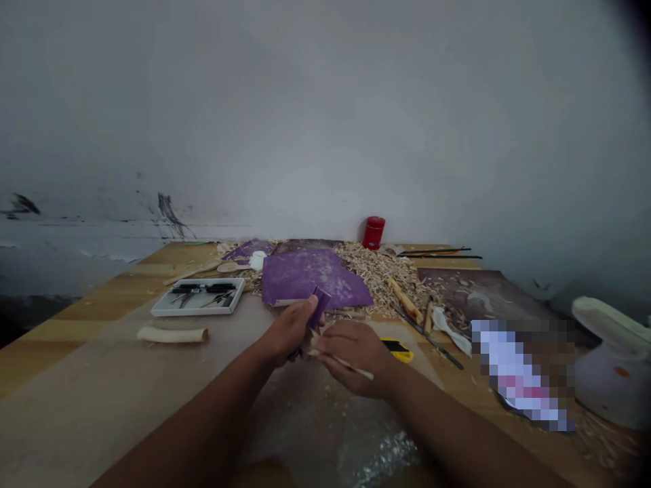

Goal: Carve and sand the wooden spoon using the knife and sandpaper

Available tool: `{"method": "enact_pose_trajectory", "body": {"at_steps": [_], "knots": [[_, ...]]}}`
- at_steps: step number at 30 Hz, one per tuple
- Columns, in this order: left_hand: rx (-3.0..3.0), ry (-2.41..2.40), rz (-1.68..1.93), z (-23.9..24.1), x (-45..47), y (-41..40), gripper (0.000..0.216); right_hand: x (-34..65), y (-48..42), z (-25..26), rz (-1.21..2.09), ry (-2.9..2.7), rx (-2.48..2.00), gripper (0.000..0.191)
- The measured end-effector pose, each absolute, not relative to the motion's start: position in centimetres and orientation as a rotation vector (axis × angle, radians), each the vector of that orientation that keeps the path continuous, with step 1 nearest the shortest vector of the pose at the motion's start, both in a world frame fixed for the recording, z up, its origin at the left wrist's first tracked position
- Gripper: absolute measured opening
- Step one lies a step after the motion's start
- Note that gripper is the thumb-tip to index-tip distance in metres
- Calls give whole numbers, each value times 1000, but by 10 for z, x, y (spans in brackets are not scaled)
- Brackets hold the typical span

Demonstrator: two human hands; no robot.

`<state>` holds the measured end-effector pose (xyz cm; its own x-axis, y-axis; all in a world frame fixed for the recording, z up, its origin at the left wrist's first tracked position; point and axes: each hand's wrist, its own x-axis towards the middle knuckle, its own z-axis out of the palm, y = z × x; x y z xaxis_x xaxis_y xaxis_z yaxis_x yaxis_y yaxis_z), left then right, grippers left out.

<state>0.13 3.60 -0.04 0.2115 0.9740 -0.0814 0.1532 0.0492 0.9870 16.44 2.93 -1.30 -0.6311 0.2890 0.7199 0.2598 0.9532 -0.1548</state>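
Observation:
My left hand [287, 331] is closed on a small folded strip of purple sandpaper [319, 306], which sticks up past the thumb. Close against it, my right hand [359, 349] grips a slim pale wooden stick [352, 367]; one thin end points out to the right below the fingers. Where the two hands meet, the stick's other end is mostly hidden, so its full shape does not show. Behind the hands lies a large purple sandpaper sheet [315, 271], dusted with pale powder. A yellow-and-black tool [399, 350] is partly covered by my right hand.
Wood shavings [379, 271] are heaped at the back by a red canister [373, 232]. At left are a white tray [196, 313] of small tools and a short wooden branch [173, 335]. A long blade [432, 342], a blurred-out phone-like object [519, 373] and a white appliance [610, 379] occupy the right.

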Motion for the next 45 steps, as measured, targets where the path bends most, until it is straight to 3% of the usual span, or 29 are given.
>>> {"method": "enact_pose_trajectory", "body": {"at_steps": [5,10,17,22,27,32,39,45], "knots": [[1341,1114,730,2,5,31,53,175,41,-10,-81,-2060,-525,19],[1264,1229,868,0,3,34,51,166,30,-13,32,-2299,-394,20],[1343,1162,742,-2,3,35,55,173,38,-9,-46,-2062,-534,17],[1299,1214,903,-4,0,37,51,163,28,-11,58,-2310,-389,18],[1345,1169,741,-3,2,36,56,171,38,-9,-40,-2075,-508,18],[1252,1242,841,-1,2,36,52,168,33,-12,16,-2264,-404,20],[1318,1177,745,-3,5,35,55,174,41,-14,-24,-2084,-518,24],[1246,1081,881,-7,2,37,39,164,32,-20,-17,-2152,-418,30]]}}
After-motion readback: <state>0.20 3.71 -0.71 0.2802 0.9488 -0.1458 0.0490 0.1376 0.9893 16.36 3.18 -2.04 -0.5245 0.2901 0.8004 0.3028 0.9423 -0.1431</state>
